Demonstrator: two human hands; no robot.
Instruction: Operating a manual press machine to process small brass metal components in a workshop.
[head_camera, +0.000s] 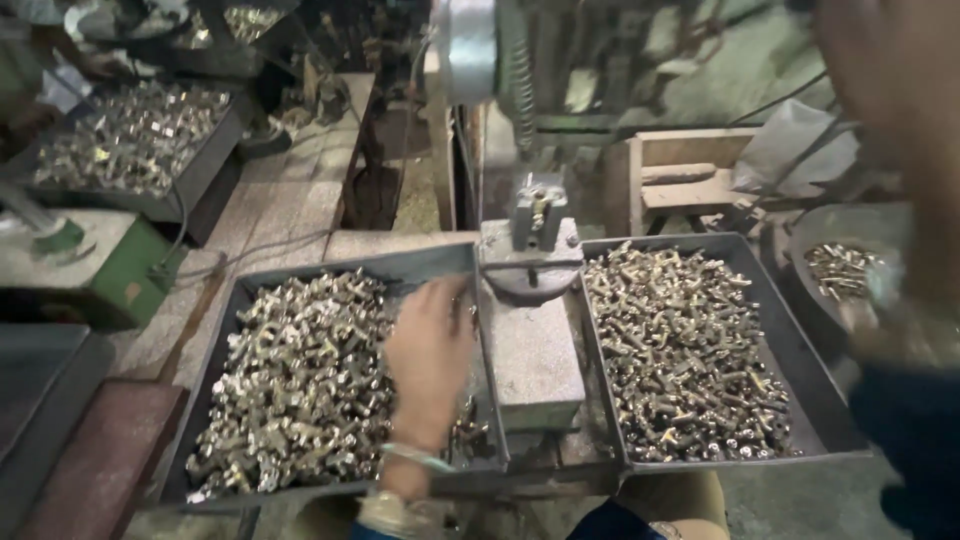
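Left hand laid loosely open, fingers spread, on brass fittings by the left tray's right edge, right hand blurred, grip indiscernible, press fixture between trays.

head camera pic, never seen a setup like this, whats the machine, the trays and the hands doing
This is one view from a camera on the person's head, looking down at a workbench. In the middle stands a small press on a grey block. On either side sits a metal tray: the left tray and the right tray each hold a heap of small brass fittings. The left hand reaches into the left tray among the fittings; what it grips is hidden. The right hand is raised close to the camera and blurred.
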